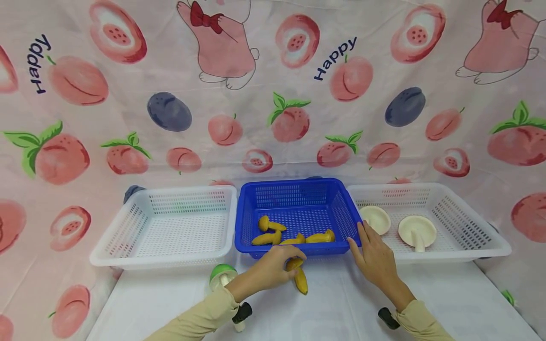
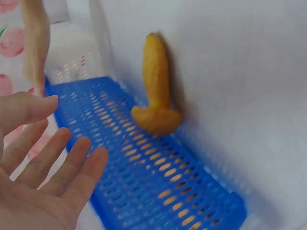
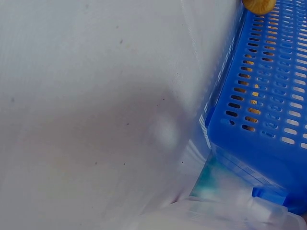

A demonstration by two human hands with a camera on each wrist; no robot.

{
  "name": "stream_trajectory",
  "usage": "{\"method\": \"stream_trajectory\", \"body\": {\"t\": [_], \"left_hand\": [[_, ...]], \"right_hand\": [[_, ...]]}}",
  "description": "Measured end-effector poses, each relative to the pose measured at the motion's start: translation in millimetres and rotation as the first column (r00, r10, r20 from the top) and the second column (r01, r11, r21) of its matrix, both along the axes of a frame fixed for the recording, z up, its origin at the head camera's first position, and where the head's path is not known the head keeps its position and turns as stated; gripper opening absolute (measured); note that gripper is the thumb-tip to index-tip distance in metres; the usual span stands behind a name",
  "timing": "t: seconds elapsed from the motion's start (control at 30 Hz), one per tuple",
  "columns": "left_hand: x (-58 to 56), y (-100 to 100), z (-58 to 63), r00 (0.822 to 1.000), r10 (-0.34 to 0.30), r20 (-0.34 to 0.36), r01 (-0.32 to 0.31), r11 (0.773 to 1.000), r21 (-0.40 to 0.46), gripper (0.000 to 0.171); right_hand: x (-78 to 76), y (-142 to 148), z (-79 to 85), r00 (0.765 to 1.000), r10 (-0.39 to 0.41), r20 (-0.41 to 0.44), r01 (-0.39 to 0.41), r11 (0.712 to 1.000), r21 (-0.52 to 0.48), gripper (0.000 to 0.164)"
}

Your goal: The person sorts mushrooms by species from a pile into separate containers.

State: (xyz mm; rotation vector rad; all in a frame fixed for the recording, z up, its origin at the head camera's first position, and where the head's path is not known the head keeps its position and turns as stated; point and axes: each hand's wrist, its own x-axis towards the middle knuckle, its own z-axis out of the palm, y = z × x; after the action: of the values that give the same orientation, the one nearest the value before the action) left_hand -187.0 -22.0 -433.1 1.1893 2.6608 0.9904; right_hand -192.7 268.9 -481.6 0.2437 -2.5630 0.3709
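Note:
A yellow toy mushroom (image 1: 301, 280) lies on the white table just in front of the blue basket (image 1: 298, 213). My left hand (image 1: 272, 269) hovers beside its cap. In the left wrist view the fingers (image 2: 67, 179) are loosely spread and the whole mushroom (image 2: 157, 86) is apart from them. Straight fingers of my right hand (image 1: 377, 255) rest against the front right corner of the blue basket. Several more yellow mushrooms (image 1: 321, 237) are inside it. The right wrist view shows the basket's perforated side (image 3: 273, 96) but no hand.
On the left stands a white basket (image 1: 187, 237). Another white basket (image 1: 462, 237), on the right, holds pale mushrooms (image 1: 417, 230). A green-capped mushroom (image 1: 222, 271) lies near my left forearm, partly hidden by it. Behind the baskets hangs a fruit-print cloth (image 1: 256, 113).

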Motion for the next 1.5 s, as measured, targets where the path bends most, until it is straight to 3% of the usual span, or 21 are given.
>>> {"method": "stream_trajectory", "body": {"t": [0.3, 0.67, 0.97, 1.3, 1.5], "left_hand": [[0.0, 5.6, -20.1, 0.998, 0.032, 0.047, -0.027, 0.995, -0.094, 0.035], [-12.6, 10.9, -45.1, 0.997, 0.062, 0.038, -0.058, 0.994, -0.089, 0.04], [-10.8, 12.3, -44.1, 0.999, 0.047, -0.018, -0.05, 0.983, -0.178, 0.043], [-10.3, 7.3, -44.3, 0.997, -0.003, 0.079, 0.012, 0.993, -0.114, 0.043], [-6.3, 2.9, -37.6, 0.99, 0.025, 0.136, -0.007, 0.991, -0.131, 0.042]], "right_hand": [[0.5, -0.3, 0.9, 1.0, -0.013, 0.021, 0.013, 1.0, 0.008, 0.06], [-0.3, -0.7, -0.4, 1.0, -0.019, 0.021, 0.019, 1.0, 0.01, 0.06], [-0.2, 0.0, -1.9, 1.0, -0.007, -0.006, 0.007, 1.0, 0.004, 0.06], [0.5, -1.0, -0.7, 1.0, -0.01, -0.019, 0.01, 1.0, 0.007, 0.059], [-0.4, -0.8, -1.4, 0.999, -0.007, -0.038, 0.007, 1.0, 0.009, 0.059]]}}
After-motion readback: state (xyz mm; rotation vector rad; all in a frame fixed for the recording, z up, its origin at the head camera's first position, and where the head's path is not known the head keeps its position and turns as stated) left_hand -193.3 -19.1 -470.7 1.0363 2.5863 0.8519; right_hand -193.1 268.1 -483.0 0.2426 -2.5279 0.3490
